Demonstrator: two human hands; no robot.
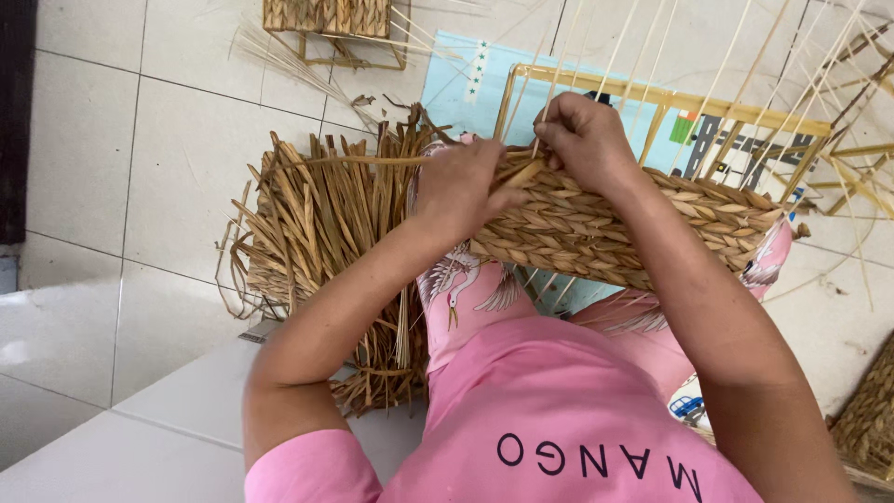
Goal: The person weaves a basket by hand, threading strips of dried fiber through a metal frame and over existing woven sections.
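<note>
A: The half-woven basket point(615, 228) is resting across the person's lap, tilted toward them, its braided wall partway up a yellow metal frame point(670, 98). Thin upright stakes point(652, 47) are fanning up and away from the top edge.

B: And the working strand?

A: A flat straw strand point(372, 160) is running from the bundle side into the weave. The left hand point(458, 191) is pinching it at the basket's rim, fingers curled closed on it. The right hand point(585, 140) is sitting just beside, at the top edge, fingers clenched around the strand end and a stake; exactly which, I cannot tell.

B: Risks?

A: Judging from this: the dry strand is bending sharply at the rim and may crack if it is being pulled too hard. A stake could get dragged out of line, leaving the row uneven. The basket is sitting only on the knees, so it may be sliding if a tug goes sideways.

B: Arm pose?

A: Both forearms are reaching forward, elbows bent, wrists dropping onto the rim, hands nearly touching.

B: Surroundings?

A: A loose bundle of straw point(326, 251) is lying on the tiled floor point(140, 168) to the left; another framed basket point(326, 23) is standing farther off, a printed mat point(466, 79) under the work.
</note>
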